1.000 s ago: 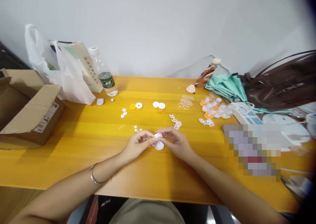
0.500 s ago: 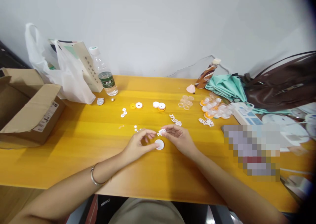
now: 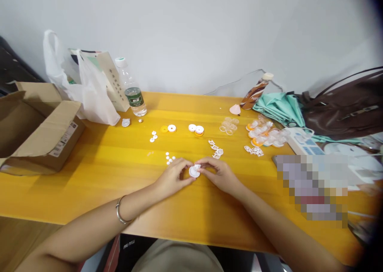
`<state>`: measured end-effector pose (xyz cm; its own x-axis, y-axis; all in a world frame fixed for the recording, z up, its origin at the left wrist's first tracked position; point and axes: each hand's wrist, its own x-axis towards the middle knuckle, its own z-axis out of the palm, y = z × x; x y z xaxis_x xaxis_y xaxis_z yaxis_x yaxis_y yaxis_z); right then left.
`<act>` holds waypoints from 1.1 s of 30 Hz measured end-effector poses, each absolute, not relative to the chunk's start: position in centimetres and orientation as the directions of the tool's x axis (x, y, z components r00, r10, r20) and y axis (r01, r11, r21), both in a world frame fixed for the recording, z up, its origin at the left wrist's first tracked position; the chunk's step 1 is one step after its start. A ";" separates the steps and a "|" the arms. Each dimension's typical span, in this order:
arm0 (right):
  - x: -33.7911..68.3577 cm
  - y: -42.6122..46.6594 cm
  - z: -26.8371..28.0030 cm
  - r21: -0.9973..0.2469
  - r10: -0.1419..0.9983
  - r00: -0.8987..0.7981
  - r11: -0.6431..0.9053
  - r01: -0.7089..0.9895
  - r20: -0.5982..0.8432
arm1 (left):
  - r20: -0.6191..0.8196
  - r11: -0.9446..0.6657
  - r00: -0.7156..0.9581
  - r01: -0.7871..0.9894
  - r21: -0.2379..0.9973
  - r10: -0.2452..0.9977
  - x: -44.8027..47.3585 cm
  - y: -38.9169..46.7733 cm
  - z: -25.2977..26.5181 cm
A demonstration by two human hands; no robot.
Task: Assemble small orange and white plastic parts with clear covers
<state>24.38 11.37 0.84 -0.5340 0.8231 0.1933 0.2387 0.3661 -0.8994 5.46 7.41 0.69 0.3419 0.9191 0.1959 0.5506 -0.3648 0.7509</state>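
Between thumb and fingers, my left hand (image 3: pixel 176 177) grips a round white disc (image 3: pixel 194 173) by its edge, low over the table. My right hand (image 3: pixel 218 173) pinches a small white openwork piece (image 3: pixel 197 167) at the disc's upper right; whether the two parts touch, I cannot tell. Similar white openwork pieces (image 3: pixel 216 149) lie just beyond my right hand. Several small white round parts (image 3: pixel 167 158) sit beyond my left hand, and more of them (image 3: pixel 153 136) lie farther back.
White and orange discs (image 3: pixel 196 128) and clear rings (image 3: pixel 229 125) lie toward the back. Clear-and-orange assemblies (image 3: pixel 263 133) are at right, near a brown bag (image 3: pixel 338 108). A water bottle (image 3: pixel 134 98), a plastic bag (image 3: pixel 95 92) and an open cardboard box (image 3: pixel 44 132) stand at left.
My right hand has brought the openwork piece down to the white disc. My left fingers have closed around the disc's edge. The view has shifted slightly.
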 end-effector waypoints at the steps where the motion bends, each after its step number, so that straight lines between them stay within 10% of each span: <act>1: 24.4 11.4 0.8 -0.895 0.819 -0.539 0.374 0.243 0.196 | 0.193 -0.362 0.342 0.549 0.753 0.920 5.5 7.4 0.7; 33: 24.0 11.0 1.0 -0.823 0.725 -0.600 0.537 0.185 0.338 | 0.202 -0.358 0.327 0.540 0.762 0.923 6.0 7.8 0.7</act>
<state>24.02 11.02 0.97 -0.5998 0.7251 0.3384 0.1851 0.5371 -0.8229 6.04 7.77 0.67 0.3268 0.9232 0.2022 0.5399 -0.3580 0.7619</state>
